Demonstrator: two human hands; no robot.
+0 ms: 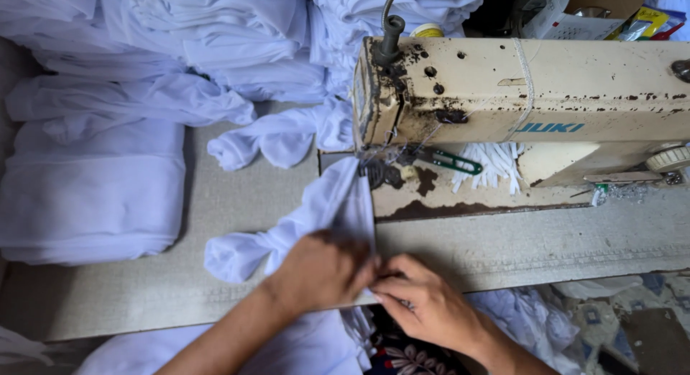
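A white cloth piece (338, 199) runs from under the needle area of a worn cream sewing machine (532, 94) toward me across the table. My left hand (320, 271) lies flat on this cloth near the table's front edge. My right hand (424, 303) pinches the cloth's right edge just beside the left hand, fingertips meeting it. Both hands grip the same white cloth, which bunches to the left of my left hand and hangs off the table edge below.
Stacks and heaps of white garments (93, 188) cover the left and back of the grey table (215, 202). Small green thread snips (449, 161) and white strips (496, 166) lie on the machine bed. More white cloth (532, 317) lies below on the right.
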